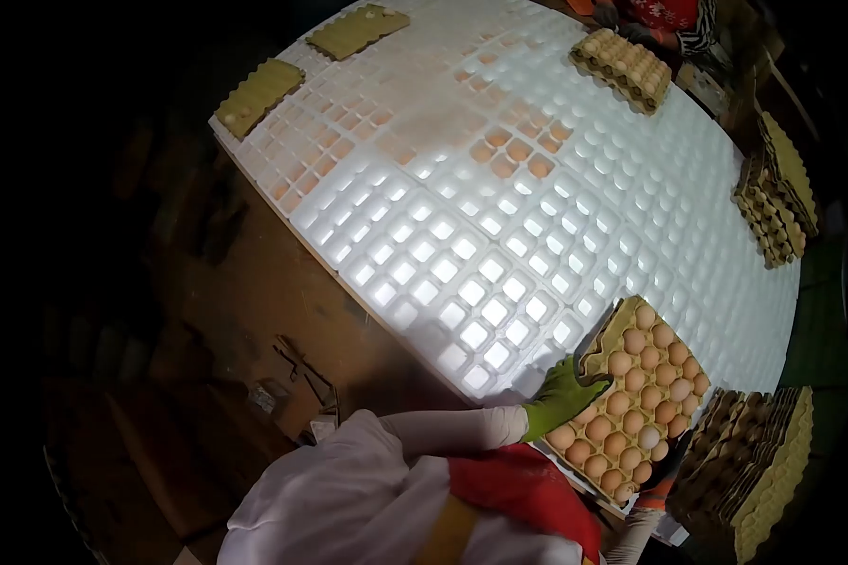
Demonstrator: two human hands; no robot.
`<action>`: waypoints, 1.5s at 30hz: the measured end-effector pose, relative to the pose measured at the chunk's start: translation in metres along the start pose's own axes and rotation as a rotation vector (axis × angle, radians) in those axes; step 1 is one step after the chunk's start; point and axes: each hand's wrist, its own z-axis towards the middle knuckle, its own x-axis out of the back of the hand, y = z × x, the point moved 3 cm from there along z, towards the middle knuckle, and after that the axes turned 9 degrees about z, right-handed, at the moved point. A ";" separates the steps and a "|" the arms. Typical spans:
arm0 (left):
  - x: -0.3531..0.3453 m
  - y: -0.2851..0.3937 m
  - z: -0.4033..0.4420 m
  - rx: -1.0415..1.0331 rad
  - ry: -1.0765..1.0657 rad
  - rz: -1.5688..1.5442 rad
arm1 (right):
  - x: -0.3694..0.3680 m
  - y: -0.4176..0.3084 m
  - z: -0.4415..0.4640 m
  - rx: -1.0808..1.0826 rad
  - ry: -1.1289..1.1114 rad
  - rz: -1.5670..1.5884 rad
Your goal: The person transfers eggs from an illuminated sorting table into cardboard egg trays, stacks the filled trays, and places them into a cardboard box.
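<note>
A cardboard egg tray (pixel 634 377) filled with brown eggs sits over the near right end of the white moulded table surface, close against my body. My left hand (pixel 558 399), in a green glove, grips the tray's left edge, beside some cardboard that sticks up there. At the opposite edge is my right hand (pixel 667 471), in a dark glove with an orange cuff, closed against the tray's side. Most of its fingers are in shadow or behind the tray.
Stacked empty cardboard trays (pixel 749 461) stand right of my tray. Brown eggs (pixel 518 151) lie in some white pockets (pixel 476 311). More trays rest along the far and right edges, including an egg-filled tray (pixel 622 64) by a person in red (pixel 664 14).
</note>
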 end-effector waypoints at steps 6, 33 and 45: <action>0.128 0.055 -0.017 -0.047 -0.110 -0.071 | -0.081 0.008 0.009 -0.028 0.261 -0.084; 0.248 0.046 -0.025 -1.091 -0.016 0.641 | -0.296 -0.026 -0.018 0.271 0.044 -1.245; 0.176 0.061 -0.055 -0.384 -0.715 -0.365 | -0.328 -0.015 -0.010 0.435 0.016 -0.350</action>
